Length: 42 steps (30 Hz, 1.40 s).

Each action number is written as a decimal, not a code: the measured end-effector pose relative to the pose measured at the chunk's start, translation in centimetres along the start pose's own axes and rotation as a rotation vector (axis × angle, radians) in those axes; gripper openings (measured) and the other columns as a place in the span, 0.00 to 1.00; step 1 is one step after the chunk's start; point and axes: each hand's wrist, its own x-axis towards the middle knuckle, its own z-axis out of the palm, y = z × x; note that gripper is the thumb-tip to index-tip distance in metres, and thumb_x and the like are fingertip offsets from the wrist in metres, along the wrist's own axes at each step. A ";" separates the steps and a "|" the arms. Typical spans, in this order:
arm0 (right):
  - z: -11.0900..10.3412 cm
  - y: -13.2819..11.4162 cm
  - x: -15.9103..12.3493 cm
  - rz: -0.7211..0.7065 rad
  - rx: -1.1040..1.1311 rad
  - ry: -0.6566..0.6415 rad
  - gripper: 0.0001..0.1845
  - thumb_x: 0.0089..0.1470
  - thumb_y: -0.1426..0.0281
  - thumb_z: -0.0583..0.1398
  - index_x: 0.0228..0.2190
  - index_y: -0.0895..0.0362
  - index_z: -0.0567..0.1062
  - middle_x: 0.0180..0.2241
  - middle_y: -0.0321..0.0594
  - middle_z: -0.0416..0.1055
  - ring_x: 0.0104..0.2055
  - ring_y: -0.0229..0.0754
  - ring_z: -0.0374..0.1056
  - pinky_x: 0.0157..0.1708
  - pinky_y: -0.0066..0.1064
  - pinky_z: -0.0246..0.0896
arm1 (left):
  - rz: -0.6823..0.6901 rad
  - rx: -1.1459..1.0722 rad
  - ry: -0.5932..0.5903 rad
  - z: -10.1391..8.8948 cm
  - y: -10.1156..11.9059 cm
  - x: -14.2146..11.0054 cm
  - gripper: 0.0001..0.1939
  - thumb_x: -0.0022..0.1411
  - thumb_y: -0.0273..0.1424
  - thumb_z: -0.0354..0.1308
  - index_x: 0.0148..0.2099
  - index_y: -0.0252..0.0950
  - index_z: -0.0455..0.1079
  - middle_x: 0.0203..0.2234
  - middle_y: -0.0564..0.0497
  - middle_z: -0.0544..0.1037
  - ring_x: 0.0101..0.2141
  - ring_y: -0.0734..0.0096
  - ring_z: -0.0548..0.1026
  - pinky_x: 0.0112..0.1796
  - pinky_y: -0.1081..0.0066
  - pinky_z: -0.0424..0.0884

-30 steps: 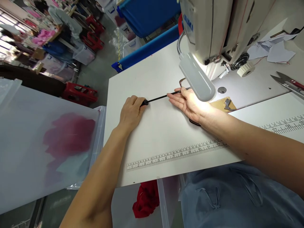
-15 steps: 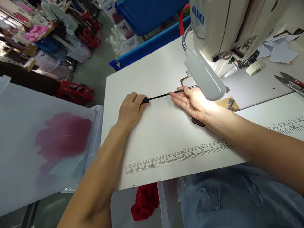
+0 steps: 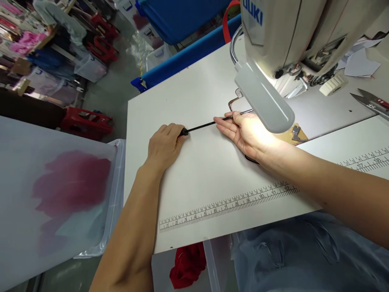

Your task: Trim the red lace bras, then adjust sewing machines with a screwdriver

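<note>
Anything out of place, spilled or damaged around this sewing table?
Nothing looks spilled or damaged. It is just slightly untidy: the scissors lie with their blades apart at the right, and loose paper scraps lie farther back.

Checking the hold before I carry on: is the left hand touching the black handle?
Touching. The head view shows the left hand closed around the black handle, whose end sticks out past the thumb.

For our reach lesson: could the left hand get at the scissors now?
Probably not: the left hand grips a black handle, with the right hand and lamp between it and the scissors.
</note>
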 end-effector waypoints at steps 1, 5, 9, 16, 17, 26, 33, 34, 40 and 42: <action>0.0 0.1 0.0 -0.006 -0.002 -0.004 0.12 0.65 0.77 0.48 0.31 0.54 0.66 0.31 0.37 0.72 0.37 0.38 0.76 0.50 0.36 0.71 | -0.004 -0.002 -0.008 -0.1 0.0 0.0 0.13 0.70 0.38 0.41 0.42 0.42 0.66 0.37 0.46 0.76 0.36 0.57 0.70 0.32 0.62 0.63; -0.3 0.2 -0.3 -0.038 -0.018 -0.051 0.12 0.64 0.79 0.49 0.30 0.54 0.65 0.30 0.36 0.71 0.39 0.38 0.76 0.51 0.37 0.69 | -0.005 -0.010 -0.045 -0.6 0.0 -0.2 0.14 0.69 0.39 0.41 0.42 0.41 0.67 0.36 0.47 0.77 0.35 0.58 0.71 0.30 0.63 0.63; -0.4 0.3 -0.4 -0.057 -0.034 -0.056 0.11 0.62 0.80 0.52 0.30 0.54 0.65 0.29 0.36 0.71 0.41 0.41 0.76 0.52 0.39 0.69 | -0.011 -0.028 -0.091 -1.2 -0.1 -0.1 0.15 0.68 0.39 0.40 0.40 0.41 0.67 0.32 0.48 0.76 0.34 0.60 0.72 0.30 0.64 0.63; -0.4 0.4 -0.3 -0.068 -0.018 -0.076 0.10 0.63 0.78 0.51 0.32 0.53 0.66 0.28 0.35 0.72 0.40 0.41 0.76 0.53 0.41 0.69 | -0.014 -0.039 -0.084 -1.3 0.1 -0.1 0.16 0.68 0.40 0.40 0.39 0.41 0.67 0.31 0.48 0.76 0.33 0.59 0.72 0.29 0.63 0.63; -0.5 0.4 -0.3 -0.063 -0.017 -0.080 0.10 0.64 0.78 0.50 0.32 0.53 0.66 0.29 0.36 0.72 0.40 0.40 0.76 0.52 0.39 0.70 | -0.011 -0.020 -0.046 -1.1 0.2 -0.1 0.16 0.68 0.39 0.39 0.40 0.41 0.67 0.32 0.47 0.76 0.34 0.58 0.72 0.30 0.63 0.63; -0.9 -0.1 0.1 -0.001 0.010 -0.053 0.11 0.65 0.76 0.49 0.34 0.56 0.68 0.38 0.45 0.75 0.45 0.42 0.75 0.49 0.33 0.72 | 0.030 0.045 0.039 -0.1 -0.1 0.4 0.14 0.70 0.39 0.40 0.42 0.42 0.66 0.34 0.46 0.74 0.35 0.56 0.68 0.33 0.61 0.63; -0.5 0.1 0.0 -0.030 -0.004 -0.052 0.17 0.64 0.79 0.49 0.26 0.57 0.69 0.33 0.42 0.74 0.45 0.41 0.75 0.52 0.34 0.70 | 0.058 0.046 0.030 -0.2 -0.1 0.5 0.12 0.70 0.36 0.41 0.41 0.41 0.65 0.32 0.46 0.74 0.32 0.58 0.69 0.29 0.62 0.60; -0.4 0.1 -0.1 -0.040 -0.014 -0.031 0.17 0.64 0.80 0.49 0.26 0.57 0.69 0.33 0.42 0.74 0.44 0.41 0.75 0.52 0.34 0.69 | 0.055 0.048 0.030 -0.2 -0.1 0.5 0.12 0.70 0.35 0.41 0.40 0.41 0.65 0.32 0.47 0.75 0.32 0.58 0.69 0.28 0.63 0.60; -0.5 0.4 -0.2 -0.076 -0.086 -0.054 0.16 0.62 0.81 0.51 0.25 0.57 0.69 0.32 0.40 0.74 0.45 0.40 0.75 0.57 0.38 0.65 | 0.038 0.049 0.002 -0.4 -0.1 -0.1 0.13 0.69 0.37 0.41 0.39 0.41 0.66 0.30 0.49 0.75 0.31 0.61 0.71 0.25 0.65 0.57; -0.8 0.5 0.0 -0.072 -0.103 -0.091 0.16 0.63 0.80 0.51 0.26 0.56 0.69 0.33 0.39 0.75 0.46 0.40 0.74 0.59 0.42 0.62 | 0.025 0.031 -0.023 -0.6 -0.2 -0.2 0.14 0.69 0.37 0.41 0.39 0.41 0.66 0.30 0.49 0.76 0.32 0.61 0.72 0.25 0.65 0.58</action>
